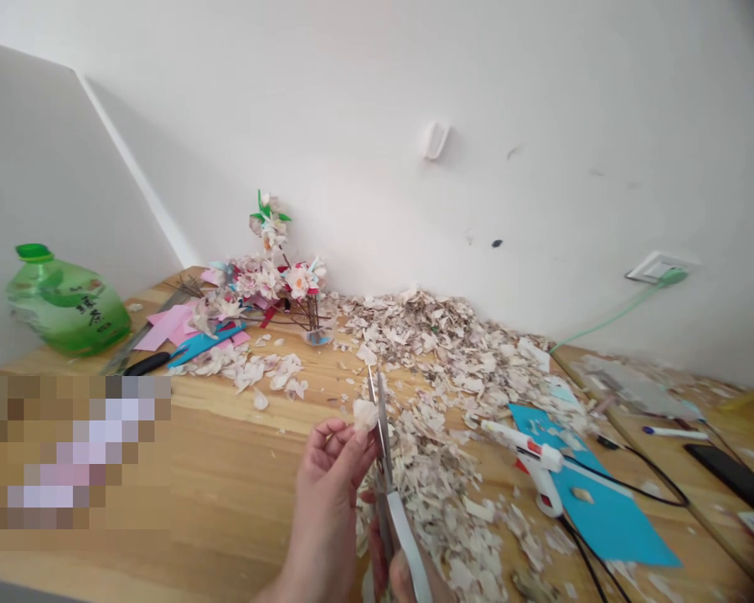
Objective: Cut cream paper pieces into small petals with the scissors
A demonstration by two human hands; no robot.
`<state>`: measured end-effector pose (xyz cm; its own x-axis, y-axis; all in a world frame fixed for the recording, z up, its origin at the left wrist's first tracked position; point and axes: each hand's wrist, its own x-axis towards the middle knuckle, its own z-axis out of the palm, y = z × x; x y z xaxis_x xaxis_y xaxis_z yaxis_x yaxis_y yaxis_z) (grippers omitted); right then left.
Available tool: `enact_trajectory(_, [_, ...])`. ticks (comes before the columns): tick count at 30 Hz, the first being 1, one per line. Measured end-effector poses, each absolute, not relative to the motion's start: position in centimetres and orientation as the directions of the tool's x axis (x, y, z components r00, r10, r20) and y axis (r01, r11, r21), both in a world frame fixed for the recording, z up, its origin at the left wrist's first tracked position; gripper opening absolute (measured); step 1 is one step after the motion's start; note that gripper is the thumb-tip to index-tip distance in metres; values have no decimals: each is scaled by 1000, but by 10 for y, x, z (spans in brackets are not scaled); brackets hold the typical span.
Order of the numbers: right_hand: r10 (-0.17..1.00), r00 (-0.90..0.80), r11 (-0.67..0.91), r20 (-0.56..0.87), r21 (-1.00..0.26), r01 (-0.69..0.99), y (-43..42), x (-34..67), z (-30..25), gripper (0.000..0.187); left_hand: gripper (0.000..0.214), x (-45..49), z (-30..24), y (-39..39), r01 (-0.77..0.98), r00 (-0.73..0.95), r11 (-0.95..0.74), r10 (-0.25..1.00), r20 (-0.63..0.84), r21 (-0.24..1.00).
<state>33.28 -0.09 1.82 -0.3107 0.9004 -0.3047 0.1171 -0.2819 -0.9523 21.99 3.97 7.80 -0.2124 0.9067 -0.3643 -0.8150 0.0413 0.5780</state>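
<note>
Between the thumb and fingers of my left hand [336, 469] is a pale, thin petal [365, 415]. My right hand [397, 569], partly cut off by the lower edge, grips a pair of scissors [383, 444] with white handles. The scissor blades point away from me, slightly apart, right beside the petal. Around and behind both hands, a wide spread of dry whitish petals and scraps [427, 335] covers the wooden table [226, 469]. A smaller group of petals [260, 370] lies to the left.
Handmade flowers [267, 276] on stems stand at the back left, near pink paper [167, 327] and a green bottle [69, 301]. On the right, a white glue gun [534, 461] rests on blue sheet [616, 511]. A black phone [732, 476] and a pen [675, 433] lie farther right.
</note>
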Motion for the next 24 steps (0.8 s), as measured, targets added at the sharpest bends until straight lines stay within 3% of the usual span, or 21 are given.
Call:
enact_trajectory(7, [870, -297, -385, -394, -919, 92, 8, 324, -3, 27, 28, 217, 75, 40, -801, -216, 46, 908, -359, 597])
enact_trajectory(16, [885, -297, -361, -359, -931, 50, 9, 316, -11, 60, 27, 217, 74, 42, -794, -208, 61, 908, -364, 605])
enact_trajectory(24, [871, -333, -368, -361, -929, 46, 10, 320, 3, 65, 25, 216, 75, 42, -772, -228, 42, 913, -338, 634])
